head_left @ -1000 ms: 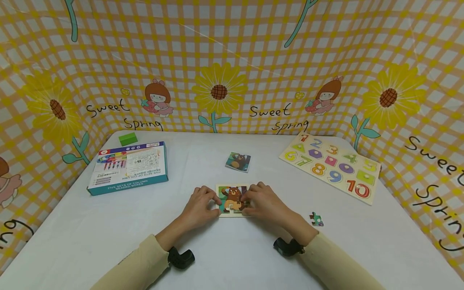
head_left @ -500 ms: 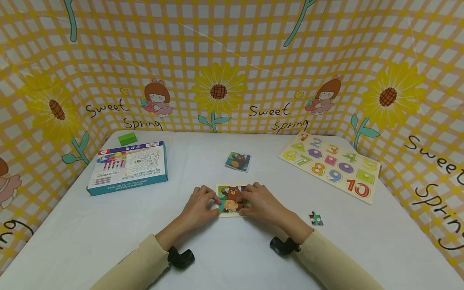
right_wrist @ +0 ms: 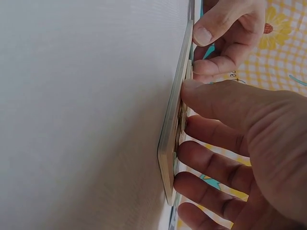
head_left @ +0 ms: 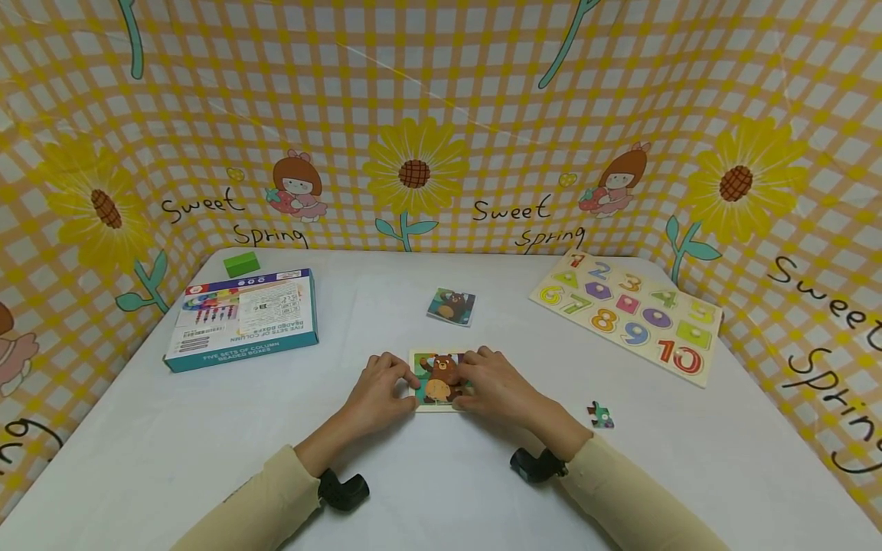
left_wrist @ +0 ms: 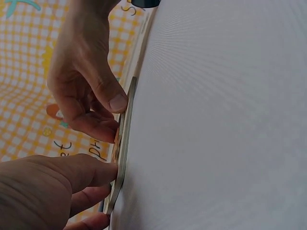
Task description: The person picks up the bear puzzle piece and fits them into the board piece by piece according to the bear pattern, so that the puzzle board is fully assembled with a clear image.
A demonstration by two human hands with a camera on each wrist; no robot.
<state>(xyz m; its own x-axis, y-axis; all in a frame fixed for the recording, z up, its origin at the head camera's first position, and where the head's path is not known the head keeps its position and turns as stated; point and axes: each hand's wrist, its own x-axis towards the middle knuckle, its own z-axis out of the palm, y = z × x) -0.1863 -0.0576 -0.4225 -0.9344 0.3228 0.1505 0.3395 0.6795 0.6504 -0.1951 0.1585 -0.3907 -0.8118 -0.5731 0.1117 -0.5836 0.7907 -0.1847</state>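
A small wooden jigsaw puzzle (head_left: 439,380) with a brown bear in a pale frame lies flat on the white table. My left hand (head_left: 380,390) holds its left edge, thumb at the near side and fingers farther back. Over the right part, my right hand (head_left: 499,386) pinches a puzzle piece at the bear's lower body between thumb and curled fingers; its fingers hide much of the right side. In the right wrist view, the thumb and fingertips touch the top of the puzzle frame (right_wrist: 167,148). A loose green puzzle piece (head_left: 600,415) lies right of that hand.
Behind the puzzle lies a square bear picture card (head_left: 451,307). A beaded-column box (head_left: 244,320) sits at left with a green block (head_left: 241,264) beyond it. At right is a wooden number board (head_left: 630,315). A checked cloth (head_left: 441,92) rises behind the table.
My right hand has shifted slightly left and fills the white gap at the bear's lower body with a piece. The left hand stays at the frame's edge.
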